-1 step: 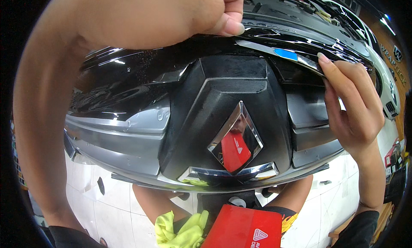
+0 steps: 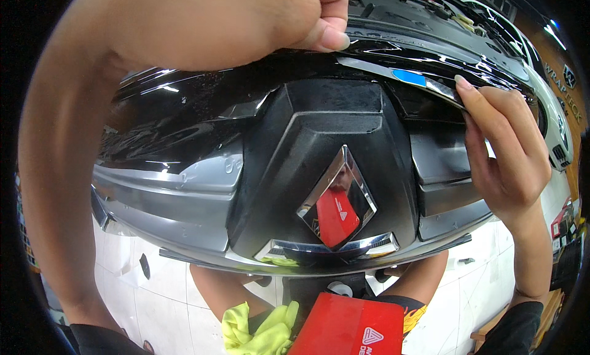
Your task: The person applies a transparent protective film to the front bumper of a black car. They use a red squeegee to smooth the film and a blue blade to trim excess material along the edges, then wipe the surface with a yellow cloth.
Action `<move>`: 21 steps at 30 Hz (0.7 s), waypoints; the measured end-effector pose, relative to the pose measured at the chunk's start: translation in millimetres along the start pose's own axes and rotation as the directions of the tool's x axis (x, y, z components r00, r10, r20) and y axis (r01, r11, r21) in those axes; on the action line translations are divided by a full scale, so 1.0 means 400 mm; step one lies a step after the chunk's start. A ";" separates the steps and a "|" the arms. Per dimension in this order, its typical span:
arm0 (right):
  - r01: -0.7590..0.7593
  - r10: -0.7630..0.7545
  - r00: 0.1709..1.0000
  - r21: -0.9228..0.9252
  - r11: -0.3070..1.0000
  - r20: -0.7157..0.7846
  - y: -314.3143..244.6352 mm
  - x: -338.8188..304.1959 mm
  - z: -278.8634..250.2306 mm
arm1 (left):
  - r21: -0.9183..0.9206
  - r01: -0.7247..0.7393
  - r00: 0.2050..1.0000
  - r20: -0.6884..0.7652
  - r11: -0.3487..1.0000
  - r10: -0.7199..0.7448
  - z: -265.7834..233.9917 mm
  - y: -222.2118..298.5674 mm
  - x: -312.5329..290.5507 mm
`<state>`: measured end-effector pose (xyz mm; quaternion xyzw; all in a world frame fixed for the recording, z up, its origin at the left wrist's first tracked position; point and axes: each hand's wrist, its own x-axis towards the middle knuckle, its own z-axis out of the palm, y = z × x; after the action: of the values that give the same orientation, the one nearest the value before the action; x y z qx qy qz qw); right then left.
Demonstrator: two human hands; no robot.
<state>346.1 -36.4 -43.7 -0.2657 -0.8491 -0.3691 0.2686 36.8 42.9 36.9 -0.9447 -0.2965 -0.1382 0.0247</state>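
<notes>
At the top middle, my left hand (image 2: 319, 29) is closed, thumb against curled fingers, low over the glossy black upper edge of a car front (image 2: 203, 91). Whatever it pinches is hidden by the hand. My right hand (image 2: 507, 143) grips the right end of a slim silver knife-like tool (image 2: 439, 89) with a blue patch along it. The tool's narrow tip points left along the black edge, just below my left thumb. Below it lies the matt black grille centre (image 2: 319, 128), with a chrome diamond emblem (image 2: 367, 195) that mirrors something red.
Silver-grey panels (image 2: 203, 183) with water drops flank the grille centre. A red box-like item (image 2: 350, 324) and a yellow-green cloth (image 2: 258, 330) are at my lap. White floor tiles (image 2: 166, 293) show below. A white car (image 2: 556, 128) stands at the right.
</notes>
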 end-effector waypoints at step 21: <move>-0.008 0.008 1.000 -0.002 1.000 0.025 0.013 -0.007 -0.006 | -0.026 -0.027 1.000 -0.008 0.999 0.027 0.023 -0.010 -0.035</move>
<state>352.3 -35.8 -41.7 -0.2740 -0.8509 -0.3657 0.2591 25.7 39.7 24.0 -0.9483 -0.2817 -0.1451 0.0153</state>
